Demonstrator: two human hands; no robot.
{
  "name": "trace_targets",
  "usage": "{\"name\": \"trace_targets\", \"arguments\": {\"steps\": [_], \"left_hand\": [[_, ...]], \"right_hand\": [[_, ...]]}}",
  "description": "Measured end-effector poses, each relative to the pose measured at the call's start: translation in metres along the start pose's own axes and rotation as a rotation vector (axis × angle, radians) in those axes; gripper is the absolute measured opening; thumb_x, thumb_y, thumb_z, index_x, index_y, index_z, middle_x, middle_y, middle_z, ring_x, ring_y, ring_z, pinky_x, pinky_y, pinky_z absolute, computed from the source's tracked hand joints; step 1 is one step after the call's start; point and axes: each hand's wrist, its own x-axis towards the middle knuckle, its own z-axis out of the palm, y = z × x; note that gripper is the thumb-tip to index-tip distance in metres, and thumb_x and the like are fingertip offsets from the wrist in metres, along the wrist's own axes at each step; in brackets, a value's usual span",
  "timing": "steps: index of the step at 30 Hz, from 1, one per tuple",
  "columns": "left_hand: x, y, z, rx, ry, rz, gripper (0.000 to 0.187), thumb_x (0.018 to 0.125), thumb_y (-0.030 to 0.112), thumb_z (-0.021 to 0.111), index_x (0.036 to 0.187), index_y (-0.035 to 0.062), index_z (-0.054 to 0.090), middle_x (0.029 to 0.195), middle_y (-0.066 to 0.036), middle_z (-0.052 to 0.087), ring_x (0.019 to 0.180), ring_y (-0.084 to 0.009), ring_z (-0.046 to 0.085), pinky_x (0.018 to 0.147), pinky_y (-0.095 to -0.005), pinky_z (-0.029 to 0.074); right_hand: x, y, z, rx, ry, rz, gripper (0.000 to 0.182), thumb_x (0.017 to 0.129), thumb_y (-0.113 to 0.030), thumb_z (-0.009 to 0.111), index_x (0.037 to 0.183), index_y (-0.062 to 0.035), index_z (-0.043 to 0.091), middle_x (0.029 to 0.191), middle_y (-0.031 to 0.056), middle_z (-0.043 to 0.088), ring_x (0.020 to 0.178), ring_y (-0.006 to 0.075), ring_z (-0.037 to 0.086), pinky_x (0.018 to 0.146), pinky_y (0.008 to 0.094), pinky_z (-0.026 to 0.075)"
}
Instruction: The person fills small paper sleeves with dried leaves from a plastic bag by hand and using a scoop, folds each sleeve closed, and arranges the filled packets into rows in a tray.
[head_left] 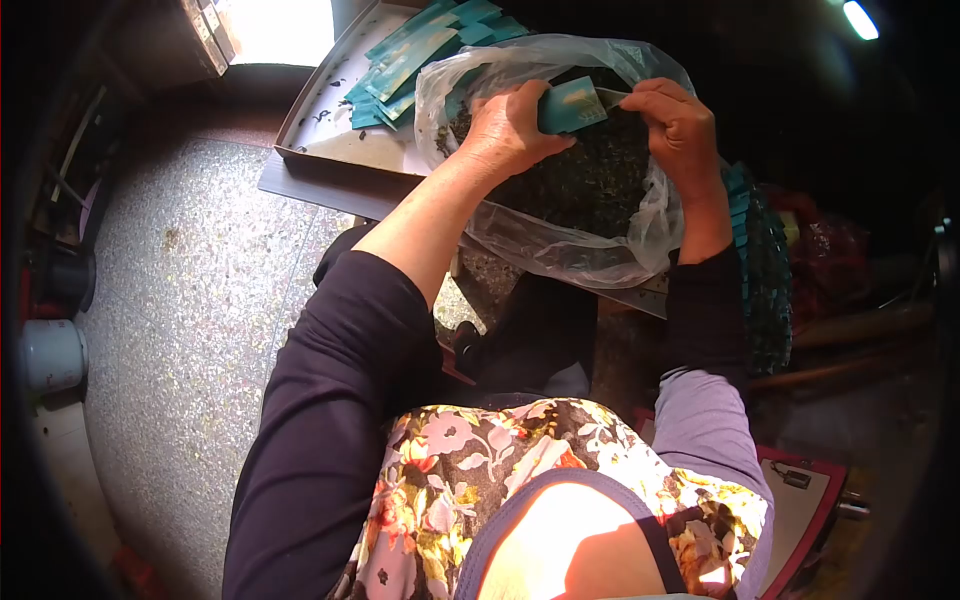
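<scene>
A clear plastic bag (540, 252) lies wide open, with dark loose leafy material (585, 185) inside. Over it, my left hand (508, 125) holds a small teal packet (572, 105) between thumb and fingers. My right hand (678, 120) is pinched on a thin pale tool (610, 97), whose tip is at the packet's right end. Many similar teal packets (405, 65) lie piled in a shallow white box (345, 135) to the left of the bag.
A dark board (310, 187) lies under the box. Strips of teal packets (765, 270) and a red plastic bag (835, 250) are at the right. A white bucket (55, 355) stands at the far left, and a pink-edged board (800, 510) lies at lower right.
</scene>
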Motion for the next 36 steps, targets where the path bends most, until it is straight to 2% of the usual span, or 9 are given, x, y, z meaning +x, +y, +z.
{"name": "trace_targets", "arguments": {"steps": [3,6,9,13,19,21,24,32,36], "left_hand": [[-0.001,0.001,0.000,0.016,-0.015,-0.020,0.065,0.064,0.037,0.078,0.115,0.0054,0.056,0.104,-0.015,0.065,0.104,-0.0333,0.059,0.094,-0.0466,0.036],[-0.001,-0.001,0.000,0.020,-0.019,-0.025,0.064,0.064,0.038,0.078,0.115,0.0052,0.056,0.104,-0.015,0.065,0.104,-0.0327,0.059,0.094,-0.0470,0.035],[-0.001,0.002,-0.004,0.116,-0.018,-0.004,0.065,0.066,0.039,0.078,0.117,0.0049,0.055,0.107,-0.018,0.064,0.101,-0.0327,0.061,0.089,-0.0401,0.047],[0.001,0.001,-0.006,0.111,-0.047,-0.046,0.067,0.066,0.040,0.077,0.118,0.0051,0.055,0.107,-0.017,0.064,0.102,-0.0327,0.060,0.091,-0.0412,0.045],[0.001,-0.001,-0.006,0.133,-0.031,-0.050,0.070,0.064,0.042,0.077,0.120,0.0048,0.054,0.108,-0.017,0.064,0.105,-0.0335,0.059,0.093,-0.0433,0.042],[0.000,-0.002,-0.006,0.153,-0.022,-0.049,0.071,0.065,0.042,0.076,0.120,0.0037,0.054,0.109,-0.018,0.063,0.105,-0.0331,0.059,0.093,-0.0428,0.042],[0.002,-0.004,-0.008,0.133,-0.023,-0.040,0.071,0.065,0.041,0.077,0.120,0.0029,0.054,0.110,-0.018,0.063,0.105,-0.0328,0.059,0.093,-0.0425,0.043],[-0.002,-0.002,-0.005,0.157,-0.019,-0.012,0.069,0.066,0.040,0.077,0.119,0.0046,0.054,0.109,-0.017,0.063,0.104,-0.0332,0.060,0.093,-0.0437,0.042],[-0.003,0.000,-0.004,0.170,-0.082,-0.035,0.067,0.066,0.041,0.077,0.119,0.0062,0.054,0.108,-0.018,0.064,0.102,-0.0338,0.060,0.093,-0.0454,0.040]], "right_hand": [[-0.008,0.006,-0.006,-0.086,0.075,-0.022,0.020,0.075,0.013,0.056,0.082,-0.0014,0.068,0.083,0.0081,0.065,0.077,0.0204,0.066,0.067,0.0266,0.051],[-0.022,0.012,-0.008,-0.062,0.165,0.099,0.020,0.070,0.009,0.058,0.082,-0.0043,0.067,0.082,0.0098,0.065,0.077,0.0269,0.065,0.068,0.0315,0.052],[-0.060,0.047,0.019,-0.176,0.072,0.243,0.018,0.070,0.007,0.059,0.078,-0.0061,0.066,0.083,0.0105,0.065,0.080,0.0274,0.065,0.067,0.0328,0.052],[-0.086,0.053,0.066,-0.158,-0.051,0.239,0.016,0.070,0.006,0.059,0.076,-0.0066,0.066,0.080,0.0103,0.065,0.077,0.0280,0.065,0.066,0.0332,0.052],[-0.086,0.043,0.123,0.365,0.068,0.542,0.023,0.073,0.006,0.054,0.084,-0.0066,0.070,0.079,0.0079,0.069,0.067,0.0188,0.065,0.062,0.0286,0.051],[-0.083,0.042,0.120,0.701,0.039,0.740,0.022,0.075,0.007,0.053,0.086,0.0000,0.070,0.078,0.0045,0.067,0.069,0.0105,0.061,0.065,0.0233,0.048],[-0.081,0.039,0.105,0.862,0.139,0.851,0.021,0.076,0.007,0.051,0.086,0.0023,0.069,0.079,0.0057,0.068,0.070,0.0115,0.062,0.066,0.0231,0.049],[-0.075,0.049,0.049,0.729,0.389,0.819,0.025,0.077,0.008,0.048,0.086,0.0019,0.070,0.080,0.0077,0.068,0.069,0.0136,0.064,0.066,0.0249,0.051],[-0.067,0.051,0.031,0.708,0.359,0.753,0.025,0.079,0.009,0.046,0.088,0.0019,0.069,0.082,0.0081,0.067,0.072,0.0137,0.063,0.069,0.0239,0.050]]}}
